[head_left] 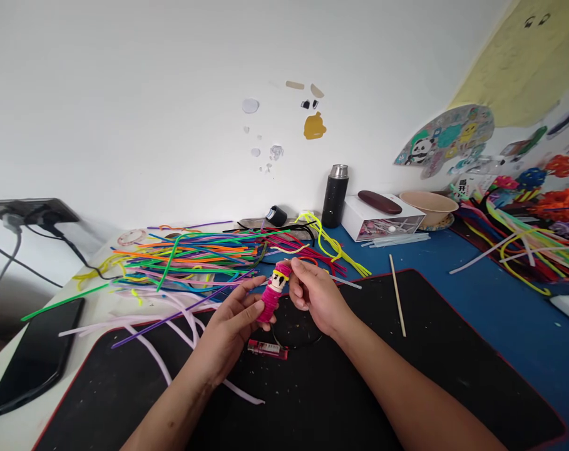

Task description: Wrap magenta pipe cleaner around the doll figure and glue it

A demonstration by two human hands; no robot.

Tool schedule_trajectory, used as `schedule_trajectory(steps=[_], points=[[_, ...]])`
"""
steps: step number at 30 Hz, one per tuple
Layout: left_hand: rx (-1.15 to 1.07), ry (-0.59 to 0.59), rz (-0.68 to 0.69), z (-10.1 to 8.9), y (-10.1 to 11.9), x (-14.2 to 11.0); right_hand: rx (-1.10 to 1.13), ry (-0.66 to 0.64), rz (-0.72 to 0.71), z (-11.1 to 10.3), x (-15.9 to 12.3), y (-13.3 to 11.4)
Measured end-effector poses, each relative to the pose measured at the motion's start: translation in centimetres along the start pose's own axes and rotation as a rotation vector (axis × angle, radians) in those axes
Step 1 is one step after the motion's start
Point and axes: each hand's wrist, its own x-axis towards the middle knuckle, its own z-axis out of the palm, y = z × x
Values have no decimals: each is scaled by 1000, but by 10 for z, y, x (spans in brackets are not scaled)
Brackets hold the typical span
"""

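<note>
A small pipe-cleaner doll (pixel 268 303) has a magenta body and hat, a white face, yellow hair and black eye marks. My left hand (pixel 237 322) is closed around its body, thumb in front. At the hat's right edge, my right hand (pixel 318 294) pinches with thumb and index finger, the other fingers curled in. The doll leans slightly to the right, held above a black mat (pixel 284 413). Below it on the mat lie a red lighter-like item (pixel 268 349) with a label and a thin dark loop.
Loose coloured pipe cleaners (pixel 204 254) spread behind and left of my hands. A wooden stick (pixel 397 294) lies on the right. Farther back stand a black thermos (pixel 335 197), a white box (pixel 359 222) and a beige bowl (pixel 429 207). A phone (pixel 37 357) lies at left.
</note>
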Motion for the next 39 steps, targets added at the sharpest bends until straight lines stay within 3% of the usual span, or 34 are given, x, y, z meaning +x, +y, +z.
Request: schedule_trajectory(steps=[39], points=[[74,35,21,-3,-6,3,49,-54,38,-2,1,6]])
